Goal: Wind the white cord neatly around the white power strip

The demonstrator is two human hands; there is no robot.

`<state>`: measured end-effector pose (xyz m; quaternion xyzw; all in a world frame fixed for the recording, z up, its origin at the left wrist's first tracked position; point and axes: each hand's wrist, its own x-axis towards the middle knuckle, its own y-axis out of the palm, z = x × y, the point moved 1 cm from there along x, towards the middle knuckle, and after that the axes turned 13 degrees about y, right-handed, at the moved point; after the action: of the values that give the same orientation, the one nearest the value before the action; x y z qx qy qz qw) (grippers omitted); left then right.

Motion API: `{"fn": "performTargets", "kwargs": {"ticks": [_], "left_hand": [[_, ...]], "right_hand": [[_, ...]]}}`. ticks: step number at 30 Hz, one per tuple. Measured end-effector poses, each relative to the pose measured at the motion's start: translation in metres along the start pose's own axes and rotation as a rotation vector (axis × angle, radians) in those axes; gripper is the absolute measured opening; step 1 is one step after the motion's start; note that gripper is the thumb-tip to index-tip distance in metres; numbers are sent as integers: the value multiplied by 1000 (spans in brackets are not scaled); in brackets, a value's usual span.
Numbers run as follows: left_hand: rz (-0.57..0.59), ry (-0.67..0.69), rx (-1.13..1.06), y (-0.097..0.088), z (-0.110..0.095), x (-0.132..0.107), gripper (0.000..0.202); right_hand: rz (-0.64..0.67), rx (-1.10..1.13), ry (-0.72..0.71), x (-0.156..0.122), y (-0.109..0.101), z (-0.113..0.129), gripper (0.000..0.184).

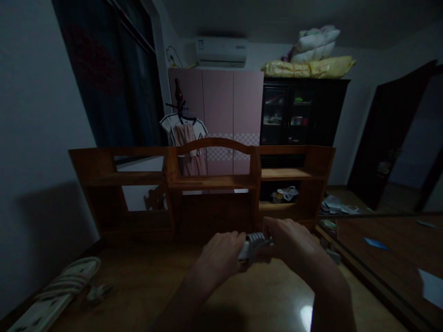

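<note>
Both hands meet in front of me above the wooden desktop [166, 286]. Between them is a small grey-white object with a ribbed, coiled part [255, 239], which looks like a wound cable; its exact kind is unclear in the dim light. My left hand [221, 253] closes around its left end, knuckles up. From the right, my right hand [289, 242] bends over and grips the other end, its fingertips partly hidden. On the left of the desktop lies a white power strip [64, 290] with its cord wound around it, a plug [98, 293] beside it.
A wooden shelf unit [211, 182] stands across the desk's back, with a plastic bag [290, 192] in its right compartment. To the right is a brown surface [391, 235] with a blue card [375, 243] and white paper [431, 286]. A wall closes the left side.
</note>
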<state>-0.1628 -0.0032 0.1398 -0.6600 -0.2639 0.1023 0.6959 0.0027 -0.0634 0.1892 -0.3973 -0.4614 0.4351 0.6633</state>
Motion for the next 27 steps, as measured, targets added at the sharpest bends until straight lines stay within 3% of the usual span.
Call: {"fn": "performTargets", "kwargs": {"ticks": [4,8,12,15,18,22,25,27], "left_hand": [[46,47,29,1,-3,-1,41],[48,164,-78,-2,-12,-8,47],[65,409,-271,-9,-27,-14,34],[-32,545,-401,-18,-37,-15,37],[-260,555,-547,-28,-42,-15,46],[-598,354,-566,-39,-36,-17,54],[-726,196,-575,-40,-27,-16,73],[-791,86,-588,-38,-21,-14,81]], "right_hand": [[78,90,-28,1,5,-11,18],[320,303,-131,7,1,-30,24],[614,501,-315,14,-8,-47,33],[776,696,-452,21,-9,-53,31],[721,868,-469,30,-6,-53,26],[499,1008,-425,38,-1,-50,25],[297,1064,-392,45,5,-47,31],[254,1084,-393,48,10,-42,32]]}}
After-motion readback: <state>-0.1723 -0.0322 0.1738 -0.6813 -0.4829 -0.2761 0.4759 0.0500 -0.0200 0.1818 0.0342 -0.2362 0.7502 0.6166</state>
